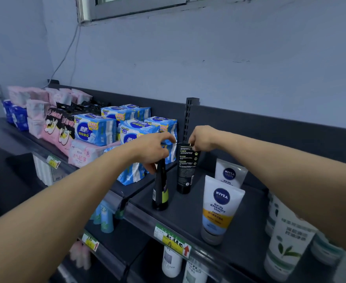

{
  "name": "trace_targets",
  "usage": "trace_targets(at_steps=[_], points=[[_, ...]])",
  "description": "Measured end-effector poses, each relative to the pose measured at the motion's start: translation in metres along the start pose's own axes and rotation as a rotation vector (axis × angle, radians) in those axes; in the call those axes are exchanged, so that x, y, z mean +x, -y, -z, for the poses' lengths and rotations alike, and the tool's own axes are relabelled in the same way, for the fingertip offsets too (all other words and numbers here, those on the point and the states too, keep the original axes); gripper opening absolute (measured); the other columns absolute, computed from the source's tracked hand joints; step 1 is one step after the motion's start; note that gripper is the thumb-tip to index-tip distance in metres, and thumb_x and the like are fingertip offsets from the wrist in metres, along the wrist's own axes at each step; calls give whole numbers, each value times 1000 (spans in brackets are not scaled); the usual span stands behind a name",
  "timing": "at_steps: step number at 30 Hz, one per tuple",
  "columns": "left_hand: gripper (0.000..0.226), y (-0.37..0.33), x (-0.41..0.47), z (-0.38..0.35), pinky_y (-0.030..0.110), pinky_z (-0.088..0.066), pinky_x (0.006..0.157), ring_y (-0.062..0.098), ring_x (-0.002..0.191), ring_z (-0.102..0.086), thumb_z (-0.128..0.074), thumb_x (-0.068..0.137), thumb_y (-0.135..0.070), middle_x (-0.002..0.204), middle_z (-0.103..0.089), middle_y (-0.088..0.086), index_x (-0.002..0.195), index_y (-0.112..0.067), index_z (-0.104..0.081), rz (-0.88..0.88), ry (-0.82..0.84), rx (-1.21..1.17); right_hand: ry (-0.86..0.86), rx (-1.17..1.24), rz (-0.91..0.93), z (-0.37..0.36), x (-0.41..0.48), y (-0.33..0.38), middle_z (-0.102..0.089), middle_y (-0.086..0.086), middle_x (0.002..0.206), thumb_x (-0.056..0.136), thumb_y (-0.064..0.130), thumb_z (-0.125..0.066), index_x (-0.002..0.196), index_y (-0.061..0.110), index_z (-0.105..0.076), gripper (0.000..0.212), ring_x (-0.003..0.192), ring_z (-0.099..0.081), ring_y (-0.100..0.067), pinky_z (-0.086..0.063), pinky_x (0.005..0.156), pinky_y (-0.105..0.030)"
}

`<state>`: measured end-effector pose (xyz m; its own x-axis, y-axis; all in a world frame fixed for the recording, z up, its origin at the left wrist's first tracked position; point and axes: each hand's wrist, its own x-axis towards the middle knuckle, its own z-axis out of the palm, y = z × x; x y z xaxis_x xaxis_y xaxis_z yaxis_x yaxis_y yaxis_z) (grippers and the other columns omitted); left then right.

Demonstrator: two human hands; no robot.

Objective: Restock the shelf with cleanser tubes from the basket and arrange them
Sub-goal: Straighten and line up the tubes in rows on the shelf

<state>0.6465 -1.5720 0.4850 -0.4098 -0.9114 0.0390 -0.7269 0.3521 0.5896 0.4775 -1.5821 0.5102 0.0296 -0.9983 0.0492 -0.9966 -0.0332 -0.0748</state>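
On the dark shelf (180,219), right of the blue packs (95,129), the left hand (153,150) curls round the top of an upright black tube (160,188), the right hand (202,138) pinches the top edge of a second black tube (186,168) just behind, and two white tubes (221,209) stand further right.

Left hand (153,150), right hand (202,139) atop tubes (185,170)

1. Front white tube (222,207): "NIVEA", "SKIN ENERGY".
2. Rear white tube (230,173): "NIVEA MEN", then "SKIN".
3. Pink pack (84,155): "超薄".
4. Yellow shelf label (173,241): handwriting, unclear, beside a red arrow.
5. Rear black tube (186,168): white print, too small to read.
6. Front black tube (160,193): label illegible.
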Motion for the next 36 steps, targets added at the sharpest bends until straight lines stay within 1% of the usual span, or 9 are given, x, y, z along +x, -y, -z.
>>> trace_targets(at_steps=[6,10,12,15,18,24,28,32,36], points=[[29,-1,5,-1,27,-58,57,26,57,-70,-39,96,-16,72,-63,11,112,1,-56,26,22,-108,25,5,-10,0,6,-3,-67,-5,117,90,1,-45,113,14,-70,36,110,-60,-27,-52,90,-34],[34,5,2,5,25,-59,62,21,67,-68,-31,92,4,82,-65,11,113,-7,-56,22,44,-131,75,144,-25,0,9,-2,-68,-19,92,90,2,-43,110,-3,-66,31,75,-64,-28,-49,58,-27],[22,8,0,6,23,-57,62,17,69,-62,-47,92,-2,83,-60,4,107,-13,-59,-23,33,-29,79,174,-42,0,9,0,-64,-15,79,91,8,-42,95,-3,-67,28,61,-60,-26,-49,53,-27],[6,13,1,6,23,-43,65,16,74,-52,-65,86,-16,88,-47,-3,90,-19,-61,-67,-64,116,77,116,20,-1,5,0,-62,-12,80,88,13,-56,75,5,-61,16,72,-62,-24,-51,57,-28],[9,17,2,5,34,-48,74,15,76,-52,-65,87,-26,99,-53,4,90,-18,-63,-61,-84,87,87,35,56,-4,3,-1,-66,-14,111,87,1,-56,104,0,-66,20,93,-59,-24,-52,81,-34],[62,5,-1,-1,28,-39,66,15,80,-52,-50,75,-73,106,-40,2,90,-14,-64,57,-142,82,0,-5,118,-5,4,-4,-58,-8,125,83,-3,-55,134,13,-47,54,110,-55,-26,-43,80,-25],[47,-3,-1,-9,34,-46,76,22,85,-56,-60,77,-52,116,-34,5,101,-11,-63,96,-134,143,-26,-24,88,-5,4,-2,-64,-15,117,83,0,-60,121,1,-58,38,108,-59,-31,-50,87,-35],[26,-7,-4,-7,26,-48,72,14,80,-54,-56,82,-18,104,-54,2,105,-10,-65,12,-110,106,89,-74,43,-1,1,3,-63,-14,88,85,6,-61,89,-1,-61,8,87,-60,-32,-47,58,-30],[35,1,-4,-10,17,-38,52,10,75,-49,-46,81,9,85,-52,-8,98,-20,-55,-63,-119,31,149,18,-40,0,2,1,-62,-16,95,87,-6,-49,112,0,-59,27,88,-66,-37,-55,62,-33]])
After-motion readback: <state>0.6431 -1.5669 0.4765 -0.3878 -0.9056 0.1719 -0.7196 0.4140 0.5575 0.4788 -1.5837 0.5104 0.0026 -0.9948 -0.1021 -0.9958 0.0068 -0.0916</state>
